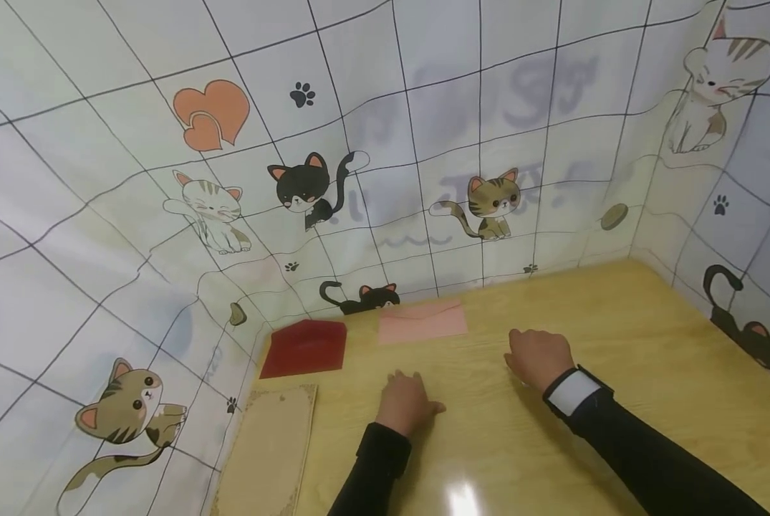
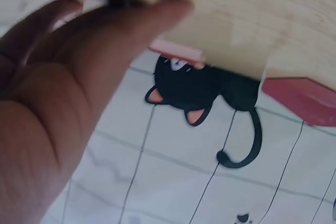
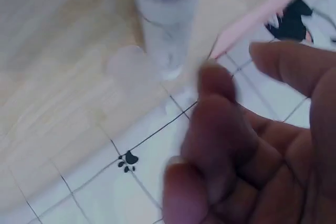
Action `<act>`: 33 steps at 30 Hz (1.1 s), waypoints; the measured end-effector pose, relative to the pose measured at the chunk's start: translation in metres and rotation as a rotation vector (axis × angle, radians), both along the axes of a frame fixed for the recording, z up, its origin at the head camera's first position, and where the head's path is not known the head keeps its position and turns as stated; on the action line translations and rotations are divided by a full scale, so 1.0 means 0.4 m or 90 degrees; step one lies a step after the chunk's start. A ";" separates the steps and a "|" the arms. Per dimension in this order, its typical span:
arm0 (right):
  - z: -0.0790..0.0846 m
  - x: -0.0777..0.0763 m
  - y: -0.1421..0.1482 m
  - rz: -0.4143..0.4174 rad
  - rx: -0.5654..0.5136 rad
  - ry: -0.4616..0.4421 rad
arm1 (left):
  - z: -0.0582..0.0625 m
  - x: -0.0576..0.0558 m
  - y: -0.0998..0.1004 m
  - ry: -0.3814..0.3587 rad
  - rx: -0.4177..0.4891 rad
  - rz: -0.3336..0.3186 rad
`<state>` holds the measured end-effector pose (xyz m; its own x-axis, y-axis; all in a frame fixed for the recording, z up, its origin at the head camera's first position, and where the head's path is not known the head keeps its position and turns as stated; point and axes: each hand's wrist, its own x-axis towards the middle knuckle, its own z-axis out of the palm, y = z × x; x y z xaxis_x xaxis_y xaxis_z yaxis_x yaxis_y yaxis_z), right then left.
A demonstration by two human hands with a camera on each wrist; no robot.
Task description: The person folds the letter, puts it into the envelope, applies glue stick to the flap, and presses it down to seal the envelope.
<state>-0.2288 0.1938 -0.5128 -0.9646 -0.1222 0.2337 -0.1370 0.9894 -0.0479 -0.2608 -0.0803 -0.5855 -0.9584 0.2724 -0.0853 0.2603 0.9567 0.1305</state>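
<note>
My left hand (image 1: 407, 403) is low over the wooden table, fingers and thumb spread apart. It holds nothing that shows; the left wrist view has this hand (image 2: 63, 77) large and blurred. Beyond it lies a pink envelope (image 1: 422, 324), with a dark red envelope (image 1: 307, 347) farther left. To the left of the hand is a tan sheet of paper (image 1: 271, 444) with a decorated border. My right hand (image 1: 539, 357) hovers right of the pink envelope, fingers loosely curled. In the right wrist view there is nothing between its thumb and fingers (image 3: 202, 129).
A light wooden table (image 1: 617, 322) spreads around the hands. White cloth walls (image 1: 449, 129) with cat prints and grid lines enclose its back and sides. A pale blurred patch (image 3: 167, 24) shows in the right wrist view; I cannot tell what it is.
</note>
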 end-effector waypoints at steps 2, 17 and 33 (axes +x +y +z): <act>-0.010 0.014 -0.003 -0.007 0.009 -0.043 | -0.009 0.008 0.000 0.021 -0.027 -0.012; -0.132 0.067 0.002 0.059 -0.204 -0.099 | 0.045 0.073 -0.002 0.101 -0.058 -0.011; -0.060 0.102 -0.043 0.053 -0.244 -0.165 | -0.006 0.045 -0.002 0.134 -0.099 0.002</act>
<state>-0.1878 0.1768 -0.5366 -0.9876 -0.1541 0.0293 -0.1506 0.8797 -0.4510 -0.2428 -0.0811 -0.5877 -0.9603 0.2687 0.0753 0.2634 0.9618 -0.0741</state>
